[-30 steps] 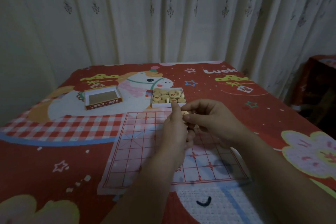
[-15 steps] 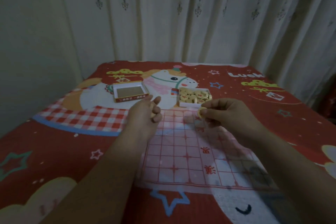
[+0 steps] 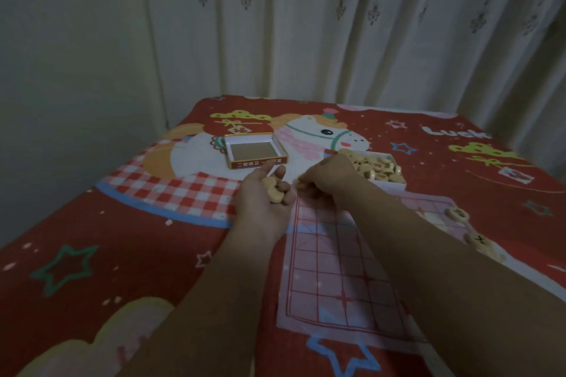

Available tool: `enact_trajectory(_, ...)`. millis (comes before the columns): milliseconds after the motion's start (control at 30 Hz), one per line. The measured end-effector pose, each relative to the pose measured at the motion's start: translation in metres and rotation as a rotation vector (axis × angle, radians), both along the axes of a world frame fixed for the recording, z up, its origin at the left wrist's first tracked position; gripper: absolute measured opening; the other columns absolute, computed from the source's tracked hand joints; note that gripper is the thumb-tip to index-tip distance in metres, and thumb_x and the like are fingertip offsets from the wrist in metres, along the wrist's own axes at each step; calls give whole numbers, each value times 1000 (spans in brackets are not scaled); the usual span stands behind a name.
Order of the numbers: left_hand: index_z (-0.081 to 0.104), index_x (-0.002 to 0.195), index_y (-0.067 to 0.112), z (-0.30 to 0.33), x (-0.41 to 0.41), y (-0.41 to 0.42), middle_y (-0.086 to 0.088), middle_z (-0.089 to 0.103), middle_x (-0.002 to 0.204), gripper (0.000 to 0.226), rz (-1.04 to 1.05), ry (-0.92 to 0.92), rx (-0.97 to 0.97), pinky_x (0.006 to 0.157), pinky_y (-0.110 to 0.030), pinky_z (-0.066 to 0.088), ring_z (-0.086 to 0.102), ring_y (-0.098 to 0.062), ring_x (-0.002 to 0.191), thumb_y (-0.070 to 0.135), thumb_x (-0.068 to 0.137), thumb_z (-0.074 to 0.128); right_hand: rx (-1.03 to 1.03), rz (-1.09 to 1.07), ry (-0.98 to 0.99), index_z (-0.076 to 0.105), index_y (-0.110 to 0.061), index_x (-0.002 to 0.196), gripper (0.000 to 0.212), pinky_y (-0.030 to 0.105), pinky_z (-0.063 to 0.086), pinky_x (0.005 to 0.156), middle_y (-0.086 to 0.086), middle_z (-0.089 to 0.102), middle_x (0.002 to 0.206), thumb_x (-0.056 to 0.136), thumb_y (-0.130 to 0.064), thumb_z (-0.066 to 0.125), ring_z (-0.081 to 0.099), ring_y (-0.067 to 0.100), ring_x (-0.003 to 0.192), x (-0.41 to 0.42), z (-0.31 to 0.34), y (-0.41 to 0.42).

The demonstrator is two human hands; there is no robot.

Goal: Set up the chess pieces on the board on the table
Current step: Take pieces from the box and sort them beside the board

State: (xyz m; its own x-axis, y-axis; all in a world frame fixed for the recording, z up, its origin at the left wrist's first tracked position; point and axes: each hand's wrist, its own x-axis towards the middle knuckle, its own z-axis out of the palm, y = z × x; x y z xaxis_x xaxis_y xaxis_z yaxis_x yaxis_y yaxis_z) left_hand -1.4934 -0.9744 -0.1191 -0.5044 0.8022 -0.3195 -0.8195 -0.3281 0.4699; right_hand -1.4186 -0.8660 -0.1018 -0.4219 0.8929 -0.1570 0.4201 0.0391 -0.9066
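A paper chess board (image 3: pixel 337 278) with a red grid lies on the red patterned cloth. My left hand (image 3: pixel 263 193) hovers palm up at the board's far left corner, cupping a few round wooden pieces (image 3: pixel 272 190). My right hand (image 3: pixel 327 177) reaches across to that same corner, its fingertips pinching one piece (image 3: pixel 301 184) low over the board. A white box (image 3: pixel 398 184) full of pieces sits just beyond the board's far edge. Two pieces (image 3: pixel 456 214) rest near the board's right edge, one of them (image 3: pixel 477 239) closer to me.
An empty box lid (image 3: pixel 255 151) with a red rim lies on the cloth left of the piece box. The table (image 3: pixel 92 254) is covered by a red cartoon cloth. A wall and pale curtains (image 3: pixel 337 24) close off the far side.
The view has swung left. My left hand has turned palm up with pieces in it. My right hand has moved left and down with its piece to the board's far left corner.
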Motion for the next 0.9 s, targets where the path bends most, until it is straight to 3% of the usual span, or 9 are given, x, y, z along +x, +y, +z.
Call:
enact_trajectory(100, 56, 110, 13, -1, -1, 3, -4, 56, 77, 19, 4, 8, 11, 41, -20, 27, 38, -11, 44, 19, 104, 40, 22, -31, -57, 66, 11, 79, 14, 24, 38, 41, 16, 58, 49, 84, -1, 70, 46, 20, 33, -7, -11, 9)
enact_trajectory(200, 57, 115, 12, -3, -1, 4, -5, 57, 79, 21, 11, 23, 5, 42, -21, 27, 39, -12, 44, 19, 104, 40, 92, -38, -112, 69, 15, 89, 20, 31, 43, 50, 21, 62, 62, 84, -5, 68, 50, 24, 46, -10, -15, 15)
enact_trajectory(267, 56, 117, 12, -3, -2, 4, -5, 57, 79, 23, 14, 26, 2, 43, -21, 27, 39, -12, 44, 20, 104, 39, 105, -13, -129, 66, 4, 77, 12, 32, 43, 54, 18, 59, 63, 84, -6, 66, 51, 25, 53, -7, -13, 13)
enact_trajectory(333, 57, 115, 12, -2, -1, 3, -4, 57, 79, 23, 14, 27, 4, 44, -22, 27, 39, -12, 44, 20, 104, 39, 148, -8, -74, 53, -5, 66, 21, 32, 39, 55, 13, 50, 59, 87, -5, 59, 50, 25, 54, 0, -9, 9)
enact_trajectory(500, 60, 109, 12, -1, 3, 5, -3, 53, 80, 18, 32, 22, -5, 55, -27, 33, 42, -14, 56, 19, 102, 45, 352, 154, 130, 66, -11, 98, 7, 22, 41, 42, 6, 62, 79, 96, -13, 59, 56, 16, 52, 33, 5, -40)
enact_trajectory(567, 61, 108, 10, 1, 7, 7, -3, 54, 88, 17, -10, 5, 5, 74, -34, 49, 56, -23, 77, 22, 101, 50, 397, 297, 101, 67, -19, 107, 13, 21, 49, 52, 2, 67, 88, 95, -20, 63, 61, 13, 57, 44, 5, -57)
enact_trajectory(633, 61, 107, 12, 6, 16, 6, -3, 53, 89, 16, -44, 16, 6, 92, -48, 50, 59, -28, 86, 21, 102, 49, 424, 368, 50, 67, -27, 108, 14, 29, 57, 67, 0, 69, 94, 94, -26, 65, 66, 14, 70, 51, 2, -64)
enact_trajectory(733, 61, 109, 15, 14, 32, 3, -3, 52, 89, 19, -25, 69, -24, 79, -47, 52, 55, -23, 80, 13, 103, 43, 440, 307, 40, 69, -25, 112, 19, 36, 59, 73, 1, 70, 93, 93, -26, 67, 69, 20, 78, 60, -3, -66)
enact_trajectory(900, 62, 103, 16, 17, 47, 3, -3, 54, 88, 20, -57, 117, -21, 86, -46, 48, 52, -21, 78, 14, 103, 42, 457, 190, 172, 74, -17, 106, 17, 19, 51, 58, -10, 72, 84, 97, -20, 61, 66, 2, 68, 71, -7, -71)
